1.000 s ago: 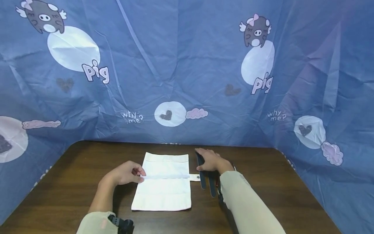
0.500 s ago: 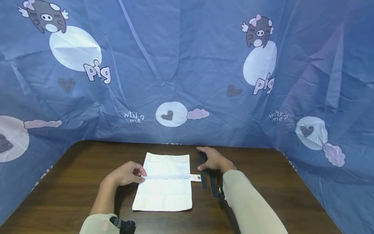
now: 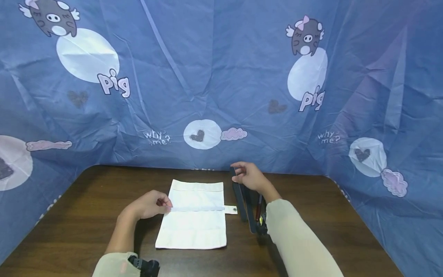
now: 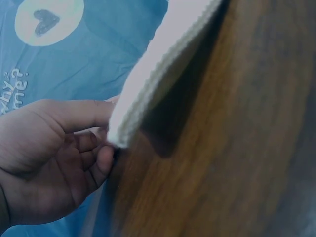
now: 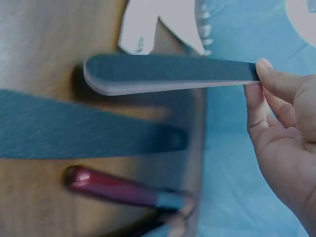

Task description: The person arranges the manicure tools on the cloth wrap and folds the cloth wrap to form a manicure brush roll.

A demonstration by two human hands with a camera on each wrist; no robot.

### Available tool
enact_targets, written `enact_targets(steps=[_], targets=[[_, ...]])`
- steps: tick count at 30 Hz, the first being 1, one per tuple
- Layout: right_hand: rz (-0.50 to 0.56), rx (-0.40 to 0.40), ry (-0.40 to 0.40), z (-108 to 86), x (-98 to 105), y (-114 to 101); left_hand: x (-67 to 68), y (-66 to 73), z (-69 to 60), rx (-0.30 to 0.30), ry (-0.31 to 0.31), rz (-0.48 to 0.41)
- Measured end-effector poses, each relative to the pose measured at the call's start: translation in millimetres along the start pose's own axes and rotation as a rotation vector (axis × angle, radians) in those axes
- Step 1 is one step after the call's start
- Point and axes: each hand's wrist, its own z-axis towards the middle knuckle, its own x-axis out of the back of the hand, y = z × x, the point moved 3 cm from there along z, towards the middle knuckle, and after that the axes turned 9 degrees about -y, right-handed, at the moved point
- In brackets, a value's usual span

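In the head view a white cloth roll-up pouch [image 3: 194, 227] lies spread flat, with a snap strap [image 3: 231, 210] sticking out on its right. My left hand [image 3: 150, 204] pinches the pouch's left edge at the middle fold; up close the thick fabric edge [image 4: 143, 94] meets the thumb and fingers of that hand [image 4: 54, 153]. A dark nail file [image 5: 163, 71] is pinched at its far end between the thumb and fingers of my right hand [image 3: 252, 177], its near end raised off the table. A second dark nail file [image 5: 89, 128] lies beside it.
Right of the files lies a tool with a dark red handle [image 5: 111, 188], next to other small dark items partly hidden by the right sleeve [image 3: 294, 234]. The brown wooden table [image 3: 83, 215] ends at a blue printed curtain [image 3: 166, 88].
My right hand has risen and drawn back toward the table's far edge, lifting the left nail file by its far end. My left hand stays on the pouch's edge.
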Motion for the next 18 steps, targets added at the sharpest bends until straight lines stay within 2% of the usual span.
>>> enact_targets(steps=[3, 9, 15, 18], targets=[[0.043, 0.028, 0.015, 4.0, 3, -11, -0.7, -1.4, 1.4, -0.009, 0.007, -0.018], [0.113, 0.109, 0.1, 11.6, -2, -43, -3.1, -2.4, 3.0, 0.007, -0.003, -0.058], [0.264, 0.152, 0.162, 24.5, -26, -75, -4.0, -1.0, 3.3, 0.023, -0.009, -0.073], [0.307, 0.164, 0.194, 31.4, -41, -85, -3.4, -0.6, 3.3, 0.032, -0.01, -0.068]])
